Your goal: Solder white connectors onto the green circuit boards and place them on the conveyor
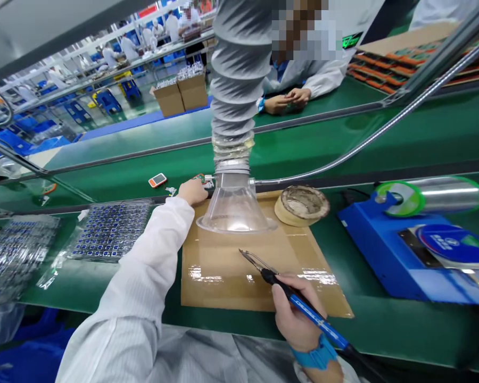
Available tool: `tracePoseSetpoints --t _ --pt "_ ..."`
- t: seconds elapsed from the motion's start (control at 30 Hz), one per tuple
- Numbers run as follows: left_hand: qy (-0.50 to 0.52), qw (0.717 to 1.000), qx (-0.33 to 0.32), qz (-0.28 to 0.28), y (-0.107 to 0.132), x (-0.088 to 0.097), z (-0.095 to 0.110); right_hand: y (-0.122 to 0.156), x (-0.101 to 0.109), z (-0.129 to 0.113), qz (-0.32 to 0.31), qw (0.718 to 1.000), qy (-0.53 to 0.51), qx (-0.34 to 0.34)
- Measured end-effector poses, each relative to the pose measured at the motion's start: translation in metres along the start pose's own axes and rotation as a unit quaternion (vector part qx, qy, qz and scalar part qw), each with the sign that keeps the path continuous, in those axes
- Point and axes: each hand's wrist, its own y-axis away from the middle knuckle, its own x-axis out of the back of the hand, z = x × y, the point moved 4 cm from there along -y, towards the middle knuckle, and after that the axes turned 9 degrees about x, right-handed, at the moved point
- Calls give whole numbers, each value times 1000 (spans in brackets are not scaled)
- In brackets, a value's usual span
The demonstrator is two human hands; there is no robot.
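Note:
My right hand [297, 314], with a blue strap at the wrist, grips a soldering iron [317, 319] with a blue and black handle. Its metal tip, with a thin tube alongside, points up and left above a brown cardboard sheet [223, 295]. My left hand [193, 192] reaches forward to the edge of the green belt, left of a clear fume hood [239, 210]. Beside its fingertips is a small orange and green piece [199, 176], perhaps a circuit board. The fingers are mostly hidden, so I cannot tell whether they hold it. An orange-edged device [157, 181] lies farther left.
A grey ribbed hose [239, 80] hangs above the hood. A round, dirty-rimmed pot [302, 205] sits on the cardboard's far right. Rightward stands a blue machine [377, 247] with a solder reel. Bagged small parts [112, 230] lie leftward. A co-worker's hands [287, 101] are across the belt.

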Motion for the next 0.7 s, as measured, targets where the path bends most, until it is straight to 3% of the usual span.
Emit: tracePoseSetpoints --t 0.17,0.27,0.43,0.53,0.63,0.7 --pt "-11 999 -12 52 73 -3 -46 2 0 0 0 1000 -11 6" --pt "30 992 -107 63 123 -21 -62 2 0 0 5 1000 -3 3" --pt "119 946 -299 32 184 -55 -46 6 -3 0 3 999 26 -27" --pt "105 926 -362 16 205 -63 -36 9 -15 5 -75 995 33 -59" --pt "92 935 -342 17 211 -55 -52 8 -34 7 -197 980 18 -4" --pt "92 961 -256 53 207 -40 -83 8 -44 8 -251 966 32 51"
